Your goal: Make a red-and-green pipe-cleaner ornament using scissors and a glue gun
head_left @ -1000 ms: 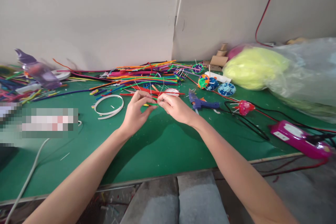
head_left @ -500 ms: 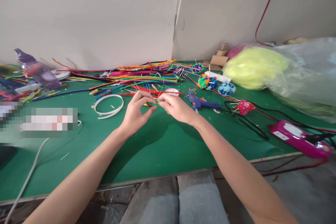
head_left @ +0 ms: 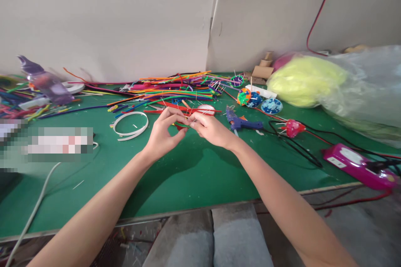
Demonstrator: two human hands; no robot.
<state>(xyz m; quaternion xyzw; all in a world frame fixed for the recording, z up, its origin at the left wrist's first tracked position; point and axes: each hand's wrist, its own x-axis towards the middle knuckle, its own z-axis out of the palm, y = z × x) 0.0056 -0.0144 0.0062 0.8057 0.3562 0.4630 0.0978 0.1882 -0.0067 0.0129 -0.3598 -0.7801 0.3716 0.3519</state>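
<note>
My left hand [head_left: 164, 133] is closed, its thumb and fingertips pinching a short green pipe cleaner [head_left: 181, 125]. Close against it, my right hand [head_left: 213, 130] pinches the same green piece near its right end. Both hands are above the green table, fingertips nearly touching. Fingers cover most of the piece, so its full shape is hidden. Just behind the hands lie red pipe cleaners [head_left: 152, 112] and a round white disc [head_left: 206, 109]. A blue glue gun [head_left: 247, 124] rests to the right of my right hand.
Bundled coloured pipe cleaners [head_left: 175, 87] lie along the wall. A coiled white strip [head_left: 116, 127] and purple bottle [head_left: 52, 87] are left. Decorated balls [head_left: 271, 106], a red piece with white sticks [head_left: 294, 128], a magenta power strip [head_left: 357, 164], cables and plastic bags [head_left: 308, 81] are right.
Both hands stay almost in place, still pinching the green pipe cleaner, with only slight finger movement. The view has shifted very slightly.
</note>
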